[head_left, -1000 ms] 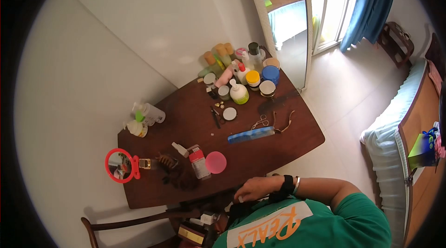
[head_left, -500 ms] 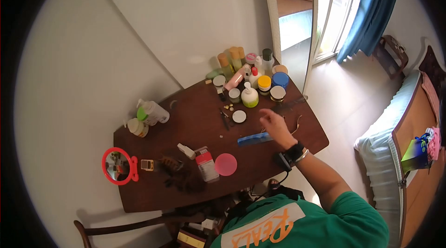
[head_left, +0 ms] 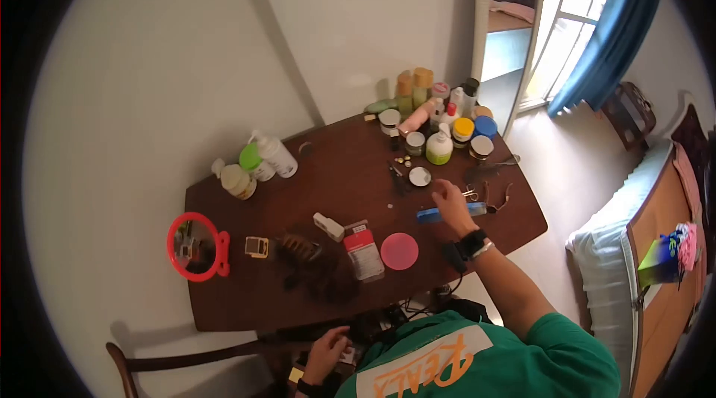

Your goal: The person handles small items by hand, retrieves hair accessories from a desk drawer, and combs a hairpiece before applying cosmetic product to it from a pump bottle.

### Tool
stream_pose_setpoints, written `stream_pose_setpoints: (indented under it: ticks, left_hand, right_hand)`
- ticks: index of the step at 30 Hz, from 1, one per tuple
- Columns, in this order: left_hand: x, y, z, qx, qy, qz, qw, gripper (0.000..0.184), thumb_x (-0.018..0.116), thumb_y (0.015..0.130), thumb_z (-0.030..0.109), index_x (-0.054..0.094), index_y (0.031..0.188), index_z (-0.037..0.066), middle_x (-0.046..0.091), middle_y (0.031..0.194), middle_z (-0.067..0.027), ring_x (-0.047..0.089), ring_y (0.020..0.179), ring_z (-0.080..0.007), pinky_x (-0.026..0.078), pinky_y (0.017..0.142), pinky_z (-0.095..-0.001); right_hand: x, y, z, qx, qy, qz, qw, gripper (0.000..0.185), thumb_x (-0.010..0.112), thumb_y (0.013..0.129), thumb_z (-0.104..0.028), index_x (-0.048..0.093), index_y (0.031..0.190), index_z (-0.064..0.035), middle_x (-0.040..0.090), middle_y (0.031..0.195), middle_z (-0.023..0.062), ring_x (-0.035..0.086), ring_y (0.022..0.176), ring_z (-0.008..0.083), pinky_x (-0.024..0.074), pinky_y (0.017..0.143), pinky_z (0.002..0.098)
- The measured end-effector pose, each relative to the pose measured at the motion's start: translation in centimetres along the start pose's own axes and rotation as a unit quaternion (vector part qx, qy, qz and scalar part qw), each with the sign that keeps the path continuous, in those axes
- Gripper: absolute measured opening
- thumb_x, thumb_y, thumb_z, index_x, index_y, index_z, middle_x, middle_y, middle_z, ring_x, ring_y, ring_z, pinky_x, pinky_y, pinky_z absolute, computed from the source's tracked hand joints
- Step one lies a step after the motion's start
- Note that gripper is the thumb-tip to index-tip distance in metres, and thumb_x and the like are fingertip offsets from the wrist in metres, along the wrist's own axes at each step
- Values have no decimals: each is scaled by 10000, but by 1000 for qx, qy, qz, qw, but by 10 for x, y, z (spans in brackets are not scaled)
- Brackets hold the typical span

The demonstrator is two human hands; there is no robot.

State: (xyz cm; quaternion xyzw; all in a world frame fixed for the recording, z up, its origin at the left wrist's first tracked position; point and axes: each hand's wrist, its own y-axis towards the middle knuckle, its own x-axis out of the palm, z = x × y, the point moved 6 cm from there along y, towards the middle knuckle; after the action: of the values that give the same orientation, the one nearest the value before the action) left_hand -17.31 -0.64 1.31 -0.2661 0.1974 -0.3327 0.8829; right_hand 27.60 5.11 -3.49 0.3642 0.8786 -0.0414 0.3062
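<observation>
Red-framed mirror (head_left: 194, 247) at the table (head_left: 224, 308)'s left end; left hand (head_left: 328, 353) below the front edge, fingers half-curled, any hold impossible to tell; right hand (head_left: 451, 208), fingers loosely bent, hold likewise unclear, hiding the middle of the blue comb (head_left: 429, 215) on the table.

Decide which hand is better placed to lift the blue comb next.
Probably the right hand: in this view it overlaps the blue comb, while the left hand is off the tabletop.
</observation>
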Motion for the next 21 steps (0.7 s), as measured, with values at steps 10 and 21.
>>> stream_pose_setpoints:
  ticks: [10, 21]
  left_hand:
    - [47, 49, 52, 169, 100, 130, 972, 425, 554, 898, 66, 482, 1315, 42, 586, 1013, -85, 619, 857, -141, 516, 686, -256]
    - [76, 82, 93, 163, 137, 206, 955, 486, 588, 856, 78, 464, 1325, 54, 549, 999, -120, 592, 847, -222, 498, 740, -323]
  right_hand:
    - [-16, -2, -15, -10, 67, -177, 982, 225, 571, 861, -121, 656, 1027, 5, 660, 760, 131, 637, 706, 226, 489, 643, 333]
    - [-22, -8, -8, 17, 105, -290, 951, 221, 549, 885, -98, 637, 1052, 15, 623, 693, 59, 583, 564, 111, 472, 535, 261]
